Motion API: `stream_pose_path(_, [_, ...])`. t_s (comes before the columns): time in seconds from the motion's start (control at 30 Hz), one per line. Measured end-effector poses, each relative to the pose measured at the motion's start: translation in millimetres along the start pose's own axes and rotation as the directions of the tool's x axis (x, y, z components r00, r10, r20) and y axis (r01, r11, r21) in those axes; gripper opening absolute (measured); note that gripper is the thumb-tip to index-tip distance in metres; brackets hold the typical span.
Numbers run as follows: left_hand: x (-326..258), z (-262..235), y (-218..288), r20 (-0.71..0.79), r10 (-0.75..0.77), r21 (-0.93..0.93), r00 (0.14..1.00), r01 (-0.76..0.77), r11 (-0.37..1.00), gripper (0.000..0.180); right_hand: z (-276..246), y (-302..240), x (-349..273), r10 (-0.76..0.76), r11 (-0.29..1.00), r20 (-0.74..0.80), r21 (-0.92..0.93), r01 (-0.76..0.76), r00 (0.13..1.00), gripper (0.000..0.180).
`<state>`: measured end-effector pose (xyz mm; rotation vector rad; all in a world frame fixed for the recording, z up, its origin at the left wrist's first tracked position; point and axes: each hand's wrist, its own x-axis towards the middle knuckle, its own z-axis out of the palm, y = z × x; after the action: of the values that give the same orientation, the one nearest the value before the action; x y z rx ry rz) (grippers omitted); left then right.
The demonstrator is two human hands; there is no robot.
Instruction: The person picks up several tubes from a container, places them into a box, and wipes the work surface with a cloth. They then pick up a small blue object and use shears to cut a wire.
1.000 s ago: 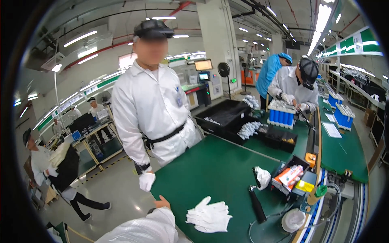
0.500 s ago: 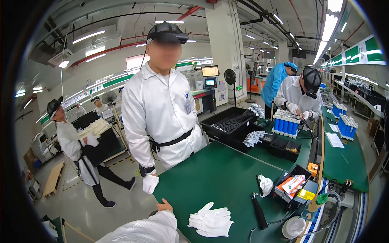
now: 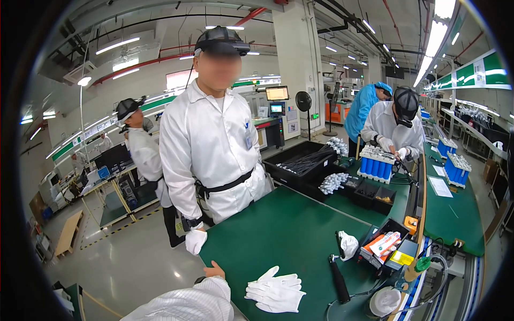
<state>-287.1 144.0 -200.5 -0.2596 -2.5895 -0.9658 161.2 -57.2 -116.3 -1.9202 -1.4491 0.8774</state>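
Observation:
My left hand [image 3: 216, 270], bare and in a white sleeve, rests at the near left edge of the green table [image 3: 257, 230]. One digit is stretched out apart from the rest, and the hand looks open with nothing visible in it; its other fingers are mostly hidden. My right hand is out of view. On the tabletop to the right of my left hand lie white gloves [image 3: 276, 290], flat and touched by nobody. Farther right is a black-handled tool [image 3: 339, 279] with a cable near it. A crumpled white cloth or glove [image 3: 349, 244] lies just beyond it.
Across the table corner stands a person in a white coat [image 3: 211, 144]. A black box [image 3: 383, 243] of packets, a round tub [image 3: 384, 302] and a green-topped bottle [image 3: 415, 270] crowd the right edge. Beyond are black bins [image 3: 300, 166] and a co-worker at a blue battery pack [image 3: 376, 163].
The person walking on the left has moved right, passing behind the standing person; the dark load carried earlier is now hidden. My left hand stays at the table edge. The view has shifted slightly.

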Motion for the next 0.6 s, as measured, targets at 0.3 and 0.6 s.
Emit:
stream_pose_path(0.3, [-1, -21, 4, 0.142, -0.08, -0.002, 0.987, 0.081, 0.997, 0.05, 7, 4, 0, -0.034, 0.999, 0.011, -0.011, 0.035, 0.999, 0.033])
stream_pose_path(0.6, [8, -58, 10, -0.168, 0.5, -0.278, 0.85, -0.527, 0.803, 0.043, -17, -28, -18, -0.211, 0.244, 0.296, 0.939, -0.242, 0.932, 0.025])
